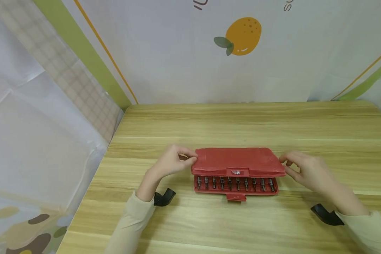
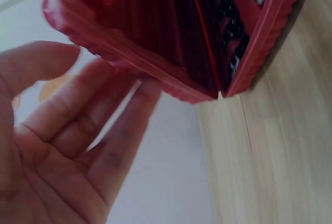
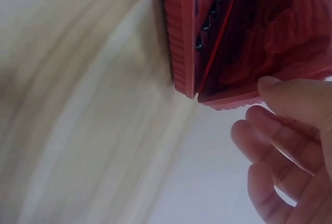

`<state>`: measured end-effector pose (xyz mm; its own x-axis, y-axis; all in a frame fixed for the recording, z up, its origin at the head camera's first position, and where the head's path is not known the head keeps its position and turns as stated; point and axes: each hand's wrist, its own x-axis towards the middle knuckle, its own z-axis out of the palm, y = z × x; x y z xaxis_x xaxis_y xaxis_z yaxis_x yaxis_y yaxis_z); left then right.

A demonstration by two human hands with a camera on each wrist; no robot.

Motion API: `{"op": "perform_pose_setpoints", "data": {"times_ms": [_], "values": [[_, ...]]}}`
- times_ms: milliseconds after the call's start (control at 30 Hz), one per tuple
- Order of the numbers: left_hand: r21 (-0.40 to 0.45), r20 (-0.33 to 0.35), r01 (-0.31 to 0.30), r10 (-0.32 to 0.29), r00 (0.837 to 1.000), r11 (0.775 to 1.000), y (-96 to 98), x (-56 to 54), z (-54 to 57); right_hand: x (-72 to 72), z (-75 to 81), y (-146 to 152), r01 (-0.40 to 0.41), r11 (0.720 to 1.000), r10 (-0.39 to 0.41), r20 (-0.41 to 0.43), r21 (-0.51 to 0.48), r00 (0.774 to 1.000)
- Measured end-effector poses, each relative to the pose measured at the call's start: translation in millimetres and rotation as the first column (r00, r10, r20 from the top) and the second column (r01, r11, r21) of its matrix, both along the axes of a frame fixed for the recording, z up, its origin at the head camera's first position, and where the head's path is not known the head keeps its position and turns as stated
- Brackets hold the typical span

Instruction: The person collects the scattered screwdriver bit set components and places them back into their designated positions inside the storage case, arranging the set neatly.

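A red plastic bit case [image 1: 206,191] lies on the wooden table, its lid [image 1: 238,160] tilted partway open above the base. Through the front gap a row of several metal bits [image 1: 238,184] shows. My left hand [image 1: 170,161] holds the lid's left edge, fingers against its outer face and thumb at the rim in the left wrist view. At the opposite edge, my right hand [image 1: 309,171] pinches the lid, with the thumb [image 3: 282,92] on the rim and other fingers beneath or behind it. A front latch tab [image 1: 236,197] sticks out from the base.
The wood-grain table [image 1: 209,225] ends at a white printed cloth [image 1: 177,53] behind. Another cloth [image 1: 44,116] hangs along the left side. Black straps or mounts [image 1: 327,215] sit at both wrists.
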<state>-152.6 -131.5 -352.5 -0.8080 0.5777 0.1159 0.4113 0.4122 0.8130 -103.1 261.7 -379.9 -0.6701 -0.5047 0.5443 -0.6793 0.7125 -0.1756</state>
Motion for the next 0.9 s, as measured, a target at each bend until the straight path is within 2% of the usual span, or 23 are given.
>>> {"op": "perform_pose_setpoints", "data": {"times_ms": [267, 533, 733, 900], "values": [[-0.139, -0.143, 0.025, -0.045, 0.989, 0.990, 8.2, 12.1, -6.7, 15.5, -8.4, -4.5, 0.012, 0.999, -0.013, 0.020, 0.038, 1.000], [-0.201, -0.215, 0.045, -0.089, 0.973, 0.978, 11.2, 19.0, -15.0, 21.2, -18.3, -8.8, -0.004, 0.997, 0.002, 0.032, 0.076, 0.999], [-0.223, -0.239, 0.015, -0.070, 0.969, 0.975, 13.3, 22.1, -17.8, 22.5, -20.0, -10.3, -0.016, 0.997, 0.013, 0.035, 0.082, 0.999], [-0.266, -0.262, -0.014, -0.059, 0.963, 0.964, 16.1, 24.4, -19.5, 26.1, -13.5, -13.2, 0.034, 0.990, -0.047, 0.093, 0.139, 0.995]]}}
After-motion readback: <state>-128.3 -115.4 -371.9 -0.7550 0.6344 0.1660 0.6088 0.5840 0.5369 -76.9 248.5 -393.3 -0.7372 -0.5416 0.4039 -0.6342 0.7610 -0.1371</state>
